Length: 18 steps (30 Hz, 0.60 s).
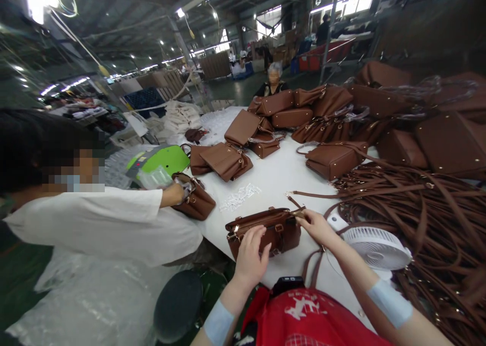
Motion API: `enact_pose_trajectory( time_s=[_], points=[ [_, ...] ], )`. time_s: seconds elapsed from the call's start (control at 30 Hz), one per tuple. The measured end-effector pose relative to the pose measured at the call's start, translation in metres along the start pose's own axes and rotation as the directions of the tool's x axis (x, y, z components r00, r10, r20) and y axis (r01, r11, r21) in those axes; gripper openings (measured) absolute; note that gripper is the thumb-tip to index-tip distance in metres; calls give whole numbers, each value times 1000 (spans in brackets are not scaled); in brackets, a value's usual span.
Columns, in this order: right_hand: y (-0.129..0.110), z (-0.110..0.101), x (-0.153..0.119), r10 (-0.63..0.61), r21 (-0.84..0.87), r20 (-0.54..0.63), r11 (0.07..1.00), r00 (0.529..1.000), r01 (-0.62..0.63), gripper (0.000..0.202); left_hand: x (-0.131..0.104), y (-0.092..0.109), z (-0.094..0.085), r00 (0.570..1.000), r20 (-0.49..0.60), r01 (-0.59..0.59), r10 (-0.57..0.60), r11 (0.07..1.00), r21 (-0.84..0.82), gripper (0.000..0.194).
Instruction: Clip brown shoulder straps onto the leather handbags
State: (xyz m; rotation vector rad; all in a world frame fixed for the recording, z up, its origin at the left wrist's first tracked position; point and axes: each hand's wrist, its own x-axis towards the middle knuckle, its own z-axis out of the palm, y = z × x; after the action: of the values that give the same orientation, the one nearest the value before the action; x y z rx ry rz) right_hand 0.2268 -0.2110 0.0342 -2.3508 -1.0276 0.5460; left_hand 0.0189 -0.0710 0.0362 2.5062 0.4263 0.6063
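Observation:
A brown handbag (290, 237) with gold-coloured fittings stands upright on the white table (266, 181) in front of me. Against its near side lies my left hand (251, 255), fingers stretched out and holding nothing. At the bag's right top corner, my right hand (316, 224) pinches the edge near a metal fitting; the exact part between the fingers is partly hidden. A thin brown strap (317, 195) with a metal clip runs along the table just beyond that hand. Small white pieces (240, 198) lie scattered beyond the bag.
A white fan (375, 247) stands at my right, beside a heap of brown straps (413, 209). More brown handbags (337, 159) are piled across the back. To the left, a co-worker in a white sleeve (129, 209) handles another bag (197, 202). A dark stool (178, 305) is below.

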Motion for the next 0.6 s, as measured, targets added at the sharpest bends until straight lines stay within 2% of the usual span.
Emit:
enact_pose_trajectory(
  time_s=[0.07,0.1,0.17,0.23,0.27,0.3,0.33,0.37,0.4,0.43,0.47,0.5,0.53,0.6],
  points=[
    [-32,-18,-23,-239,204,-49,948,970,244,16,3,15,-7,994,-100,-29,38,996,86,52],
    [-49,-26,-36,-372,297,-43,881,927,368,13,3,23,-12,987,-146,-56,72,992,112,57],
    [-80,-36,-59,-599,428,71,740,798,518,7,5,35,-25,965,-192,-162,180,981,106,55],
    [-99,-38,-72,-706,511,206,668,677,541,7,5,38,-43,942,-225,-245,248,969,43,42],
    [-102,-38,-74,-712,524,252,670,656,526,8,4,34,-54,939,-272,-220,211,976,-2,35],
    [-102,-37,-73,-694,519,278,690,664,504,10,3,26,-67,929,-355,-138,107,988,-64,30],
    [-97,-36,-68,-662,502,288,720,692,480,12,0,13,-81,883,-467,-24,-49,988,-150,26],
    [-91,-38,-63,-626,481,289,749,724,456,14,-5,-4,-97,780,-578,101,-241,959,-263,24],
    [-82,-41,-57,-592,461,287,775,753,433,17,-12,-26,-113,622,-663,178,-416,900,-397,25],
    [-74,-46,-51,-564,441,293,796,772,414,20,-23,-51,-128,443,-724,196,-528,845,-497,27],
    [-66,-54,-45,-539,422,304,815,785,396,22,-37,-78,-142,310,-740,229,-597,802,-551,28],
    [-59,-62,-41,-515,402,315,833,797,379,21,-53,-105,-154,240,-727,291,-643,762,-578,27],
    [-54,-71,-38,-492,381,318,849,810,366,20,-71,-130,-161,187,-665,402,-723,674,-620,23],
    [-51,-83,-35,-472,356,296,861,831,363,18,-106,-166,-163,66,-481,639,-874,408,-652,15]
  ],
)
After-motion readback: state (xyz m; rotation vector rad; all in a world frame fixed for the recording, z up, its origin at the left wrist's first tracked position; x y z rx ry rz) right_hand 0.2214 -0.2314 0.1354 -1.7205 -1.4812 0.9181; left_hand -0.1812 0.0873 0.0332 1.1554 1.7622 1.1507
